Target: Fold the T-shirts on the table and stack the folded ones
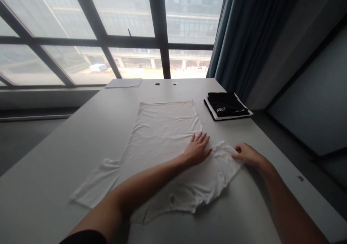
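A white short-sleeved T-shirt (162, 128) lies spread on the white table, its hem toward the window and its neck opening near me. Flat on the shirt's right side, by the armpit, rests my left hand (197, 149) with its fingers spread. My left forearm crosses over the chest and covers part of it. At the right sleeve's outer edge, my right hand (249, 154) pinches the cloth between thumb and fingers. The left sleeve lies out to the side, and wrinkles run around the collar and right shoulder.
A folded stack of black and white clothes (227, 106) sits on the table's right side. Papers (123, 83) lie at the far left edge, near two round cable holes. Beyond the table (89, 128) are a large window and a blue curtain (238, 38).
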Motion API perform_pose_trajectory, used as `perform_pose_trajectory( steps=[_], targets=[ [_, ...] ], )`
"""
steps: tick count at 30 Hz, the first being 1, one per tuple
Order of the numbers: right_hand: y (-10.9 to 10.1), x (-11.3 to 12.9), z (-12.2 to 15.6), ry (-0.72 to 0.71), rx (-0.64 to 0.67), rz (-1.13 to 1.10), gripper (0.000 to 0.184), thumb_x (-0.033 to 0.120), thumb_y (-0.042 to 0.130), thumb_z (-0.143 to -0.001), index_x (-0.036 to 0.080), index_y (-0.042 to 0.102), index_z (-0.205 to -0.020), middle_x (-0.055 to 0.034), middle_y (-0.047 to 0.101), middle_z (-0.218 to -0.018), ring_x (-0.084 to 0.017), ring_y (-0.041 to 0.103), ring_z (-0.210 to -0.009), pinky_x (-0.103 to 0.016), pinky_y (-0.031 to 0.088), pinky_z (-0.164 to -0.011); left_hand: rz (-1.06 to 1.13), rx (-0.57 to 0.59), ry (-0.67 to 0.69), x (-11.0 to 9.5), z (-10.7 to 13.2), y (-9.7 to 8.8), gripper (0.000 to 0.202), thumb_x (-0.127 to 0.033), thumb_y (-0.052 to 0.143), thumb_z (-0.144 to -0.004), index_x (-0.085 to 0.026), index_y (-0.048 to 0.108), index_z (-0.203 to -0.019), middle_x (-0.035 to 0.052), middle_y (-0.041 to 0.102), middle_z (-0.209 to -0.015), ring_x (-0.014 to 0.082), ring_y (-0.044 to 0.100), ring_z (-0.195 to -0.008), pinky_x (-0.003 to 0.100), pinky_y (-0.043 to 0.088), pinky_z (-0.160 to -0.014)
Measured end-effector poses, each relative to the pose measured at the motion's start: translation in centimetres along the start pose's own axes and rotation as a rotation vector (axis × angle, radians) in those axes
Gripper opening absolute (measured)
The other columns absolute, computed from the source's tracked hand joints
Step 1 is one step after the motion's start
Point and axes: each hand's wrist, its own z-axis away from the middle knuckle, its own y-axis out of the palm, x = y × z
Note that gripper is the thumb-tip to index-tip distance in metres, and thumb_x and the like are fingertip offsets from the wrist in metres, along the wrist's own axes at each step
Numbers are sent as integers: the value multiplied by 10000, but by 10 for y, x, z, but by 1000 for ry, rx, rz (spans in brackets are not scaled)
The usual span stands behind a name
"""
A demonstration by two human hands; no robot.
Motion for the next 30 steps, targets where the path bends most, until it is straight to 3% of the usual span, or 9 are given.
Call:
perform_pose_trajectory(
  steps=[3,6,10,15,19,22,25,27,30],
  targets=[
    [-4,-1,0,-50,59,-158,212,336,676,-696,146,611,-625,7,577,-603,-145,524,-610,-234,338,-533,178,-82,9,-5,-2,-5,465,-357,476,-985,-166,551,-1402,143,518,-1459,283,441,-1385,437,321,-1183],
    [-10,7,7,-64,93,-340,262,390,695,-711,150,595,-678,12,567,-622,-128,499,-578,-227,347,-499,476,-69,-73,-13,-6,-9,306,-279,492,-959,-172,676,-1178,116,669,-1146,226,655,-1036,373,503,-994],
    [-12,33,20,-80,154,-577,343,482,715,-741,157,612,-784,21,569,-635,-123,508,-556,-215,361,-452,1057,210,-390,-23,-10,-20,259,-321,488,-980,-140,615,-1117,86,677,-946,169,680,-732,336,571,-740],
    [7,76,33,-275,103,-846,405,545,688,-818,155,641,-917,1,630,-750,-134,574,-638,-230,465,-522,1525,424,-539,-25,-6,-43,485,-594,539,-952,-155,555,-1159,85,683,-961,194,711,-774,355,573,-762],
    [25,89,32,-371,200,-981,474,587,576,-904,161,659,-1097,-104,707,-1016,-212,680,-835,-350,573,-707,1561,416,-588,-18,-1,-46,552,-660,612,-871,-134,639,-1036,52,675,-855,145,653,-676,259,534,-637],
    [37,83,22,-373,-58,-905,408,538,548,-926,167,694,-1014,-124,727,-980,-240,690,-836,-368,565,-695,1504,313,-580,-12,6,-41,527,-447,778,-782,-133,619,-1175,64,688,-920,149,655,-719,231,510,-622],
    [49,73,9,-401,-298,-675,270,411,565,-914,192,716,-961,-100,731,-982,-245,671,-914,-366,548,-760,1316,214,-584,-8,14,-36,763,-198,754,-737,-160,457,-1439,48,673,-913,139,632,-692,216,481,-595],
    [56,68,2,-427,-305,-565,242,355,553,-909,205,720,-1002,-94,724,-1056,-240,656,-974,-359,538,-800,1165,178,-547,-6,20,-35,864,-124,686,-737,-215,356,-1530,13,643,-881,114,584,-645,193,437,-557],
    [64,64,-5,-463,-278,-506,272,311,525,-907,212,708,-1082,-91,708,-1114,-226,644,-1001,-342,526,-813,962,103,-430,-5,26,-38,888,-76,619,-726,-270,350,-1550,-7,623,-899,99,548,-678,174,413,-577]
  ],
)
